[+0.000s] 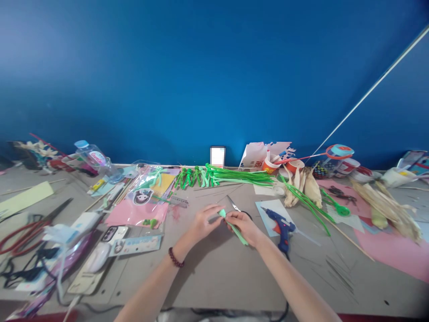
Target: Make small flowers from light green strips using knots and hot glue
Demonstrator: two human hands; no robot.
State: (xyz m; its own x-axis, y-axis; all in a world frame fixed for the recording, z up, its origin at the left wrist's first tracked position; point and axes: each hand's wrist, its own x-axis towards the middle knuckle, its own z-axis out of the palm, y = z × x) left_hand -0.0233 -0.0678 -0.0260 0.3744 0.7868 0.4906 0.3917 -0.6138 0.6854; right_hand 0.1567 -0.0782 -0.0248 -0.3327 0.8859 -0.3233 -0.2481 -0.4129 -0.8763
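Observation:
Over the middle of the table, both hands are on a bundle of light green pipe cleaners. Its upper end is bent into a small pointed shape, and the tails hang down to the right. My right hand is closed, pinching the bundle just below that end. The thumb and fingertips of my left hand grip the upper end from the left. Behind my right hand lie scissors, their handles partly hidden. A blue glue gun rests on light blue paper further right.
At the back lie green pipe cleaners beside several twisted green figures. Dried husks and paper cups stand right. On the left are a plastic bottle, a plastic bag, a white mouse and large red-handled scissors.

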